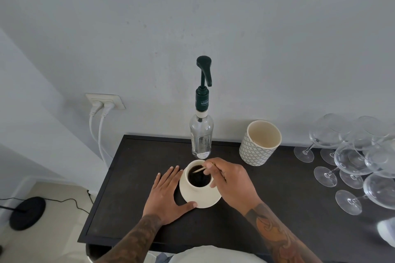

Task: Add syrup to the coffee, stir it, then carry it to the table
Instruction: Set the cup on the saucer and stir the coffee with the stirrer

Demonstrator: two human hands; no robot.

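Note:
A cream cup of black coffee (pixel 199 178) stands on a cream saucer (pixel 203 200) near the left middle of a dark counter (pixel 277 198). My right hand (pixel 232 181) pinches a thin wooden stir stick (pixel 198 170) whose tip dips into the coffee. My left hand (pixel 167 193) lies flat on the counter, fingers spread, its thumb against the saucer's front-left rim. Right behind the cup stands the clear glass syrup bottle (pixel 201 134) with a dark green pump (pixel 204 72).
A patterned cream pot (pixel 259 142) stands at the back, right of the bottle. Several wine glasses (pixel 350 160) crowd the counter's right side. A wall socket with two white plugs (pixel 104 101) is at left. A black lamp base (pixel 26 212) sits on the floor.

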